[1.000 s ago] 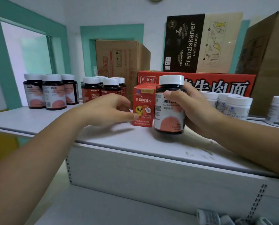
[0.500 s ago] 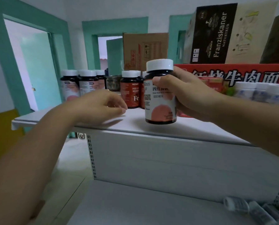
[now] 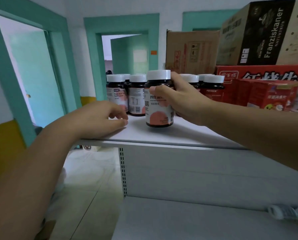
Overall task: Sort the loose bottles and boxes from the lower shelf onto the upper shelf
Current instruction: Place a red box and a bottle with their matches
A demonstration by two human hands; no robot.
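**Dark bottle held at the top shelf's front edge**

The smooth white upper shelf (image 3: 188,134) carries brown cardboard cartons (image 3: 191,51) at the back, glossy red boxes (image 3: 269,94), and a cluster of round dark bottles (image 3: 136,97) with ribbed white caps. The right hand (image 3: 184,103) wraps one matching bottle (image 3: 159,108), which stands upright near the front edge, thumb across its label and fingers behind. The left hand (image 3: 99,118) rests on the shelf edge with its fingers loosely curled round nothing.

You have at least seven white-capped dark bottles (image 3: 137,99) here; the back ones overlap, so the exact number is unclear. To their right you can count two small red boxes (image 3: 273,96), one long red carton (image 3: 259,73) and two cardboard cartons (image 3: 191,51). The blurred items (image 3: 283,213) on the lower shelf (image 3: 179,220) cannot be counted.
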